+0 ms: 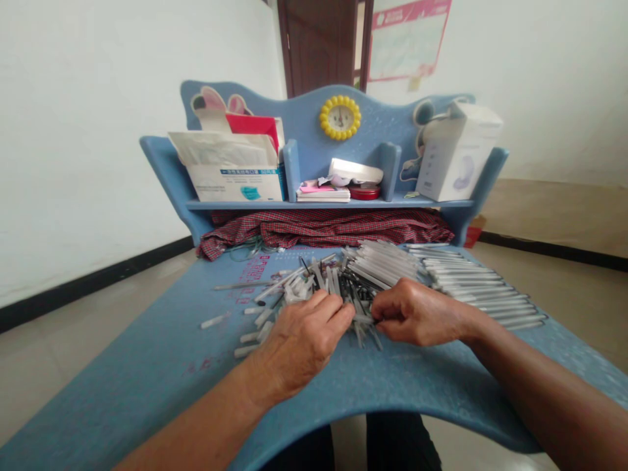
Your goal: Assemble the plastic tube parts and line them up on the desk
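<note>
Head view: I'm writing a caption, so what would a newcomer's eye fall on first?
Probably the yellow-rimmed clock, bright at the middle of the blue backboard. Next, the left hand and right hand, close together at a jumbled heap of small parts on the desk, with slim tubes lined up to the right.

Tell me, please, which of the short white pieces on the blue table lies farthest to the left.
The single short white piece lying alone, left of the left hand; the other short white pieces lie farther right.

One head view looks forward and down at the nearby hands [308, 335].
</note>
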The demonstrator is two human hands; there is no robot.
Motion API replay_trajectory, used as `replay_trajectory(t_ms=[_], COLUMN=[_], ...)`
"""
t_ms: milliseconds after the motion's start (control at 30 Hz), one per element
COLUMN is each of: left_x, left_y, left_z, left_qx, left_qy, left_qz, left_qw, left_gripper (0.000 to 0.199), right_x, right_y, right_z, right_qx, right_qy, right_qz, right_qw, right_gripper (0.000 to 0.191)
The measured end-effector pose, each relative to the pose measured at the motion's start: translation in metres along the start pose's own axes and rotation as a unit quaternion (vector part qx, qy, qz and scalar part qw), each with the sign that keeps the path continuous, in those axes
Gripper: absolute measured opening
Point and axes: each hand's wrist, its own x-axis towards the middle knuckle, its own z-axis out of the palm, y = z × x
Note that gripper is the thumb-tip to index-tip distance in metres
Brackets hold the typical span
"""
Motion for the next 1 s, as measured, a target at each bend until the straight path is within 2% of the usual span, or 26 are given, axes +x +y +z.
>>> replay_trajectory(t_ms=[100,167,267,367,467,567,667,800,1000], left_x=[0.0005,0.0006,0.0005,0.0005,0.0007,0.0002,-0.0013,-0.0026,-0.0010], left_y=[-0.0005,-0.0016,-0.0031,-0.0037,-0.0034,-0.0032,-0.0039,-0.0056,-0.0059], left_z=[-0.0002,0.0002,0.0012,0.0011,0.0000,-0.0001,0.0015,0.0019,-0.0028], left_qx=[-0.005,-0.027,-0.057,-0.076,-0.091,-0.104,-0.116,-0.136,-0.168], left_qy=[-0.008,0.008,0.035,0.049,0.046,0.033,0.018,-0.008,-0.037], left_qz=[-0.006,-0.020,-0.044,-0.066,-0.078,-0.079,-0.078,-0.086,-0.098], left_qw=[1.000,0.999,0.997,0.994,0.992,0.991,0.990,0.987,0.980], left_gripper=[0.020,0.020,0.019,0.018,0.018,0.018,0.018,0.019,0.021], right_x=[-0.0005,-0.0006,-0.0001,0.0002,-0.0004,-0.0016,-0.0022,-0.0019,-0.0016], right_y=[0.0023,0.0024,0.0009,-0.0013,-0.0040,-0.0061,-0.0065,-0.0061,-0.0051], right_z=[-0.0006,-0.0012,-0.0011,0.0000,0.0000,-0.0013,-0.0025,-0.0026,-0.0011], right_qx=[0.098,0.143,0.153,0.102,-0.001,-0.075,-0.104,-0.111,-0.101], right_qy=[-0.012,-0.007,0.031,0.084,0.122,0.117,0.094,0.079,0.093], right_qz=[0.055,0.084,0.075,0.026,-0.025,-0.053,-0.060,-0.060,-0.047], right_qw=[0.994,0.986,0.985,0.991,0.992,0.989,0.988,0.989,0.989], right_gripper=[0.008,0.007,0.013,0.018,0.019,0.017,0.019,0.021,0.017])
